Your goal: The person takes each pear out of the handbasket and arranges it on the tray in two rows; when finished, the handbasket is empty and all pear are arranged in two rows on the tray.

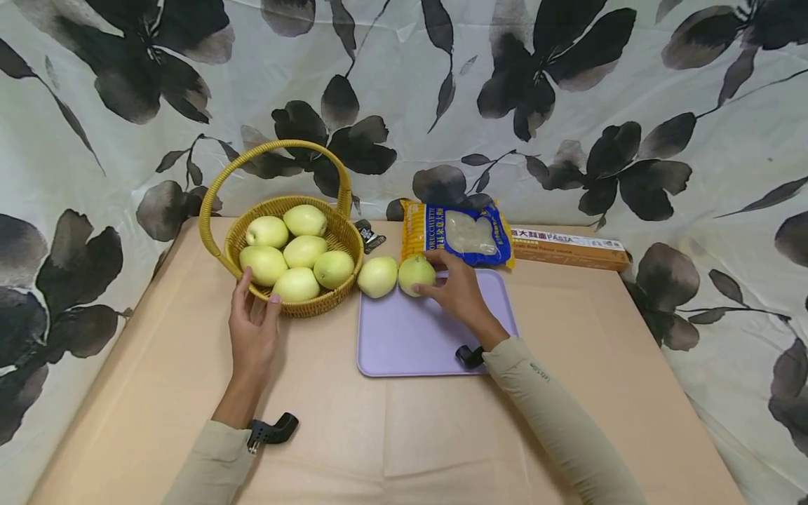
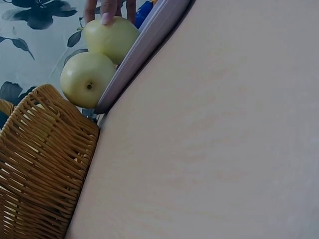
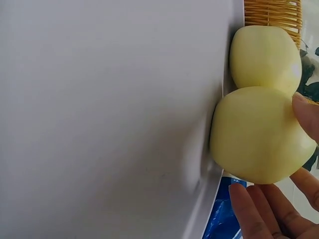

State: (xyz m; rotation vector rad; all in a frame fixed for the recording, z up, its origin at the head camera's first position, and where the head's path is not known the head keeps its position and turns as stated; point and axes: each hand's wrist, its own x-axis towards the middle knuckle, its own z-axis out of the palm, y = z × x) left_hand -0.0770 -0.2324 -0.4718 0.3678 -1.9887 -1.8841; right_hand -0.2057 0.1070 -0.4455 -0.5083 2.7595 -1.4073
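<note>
A small pale yellow-green melon (image 1: pixel 416 274) is pinched between the thumb and fingers of my right hand (image 1: pixel 456 286), at the back left of a lilac tray (image 1: pixel 435 337). Another such melon (image 1: pixel 377 277) sits right beside it, at the tray's back left corner. My left hand (image 1: pixel 254 330) touches the front left of a woven basket (image 1: pixel 328 301), its thumb and index finger spread at the rim. Several more pale melons (image 1: pixel 305 251) lie in the basket. In the right wrist view, the fingers (image 3: pixel 243 206) sit along the underside of the held melon (image 3: pixel 261 137).
Behind the tray lies a blue and yellow pasta bag (image 1: pixel 470 235), with a long brown pasta box (image 1: pixel 568 249) to its right. A small black packet (image 1: pixel 369 236) is behind the basket. The basket's tall handle (image 1: pixel 278 145) arches upward. Floral cloth (image 1: pixel 435 91) hangs behind the table.
</note>
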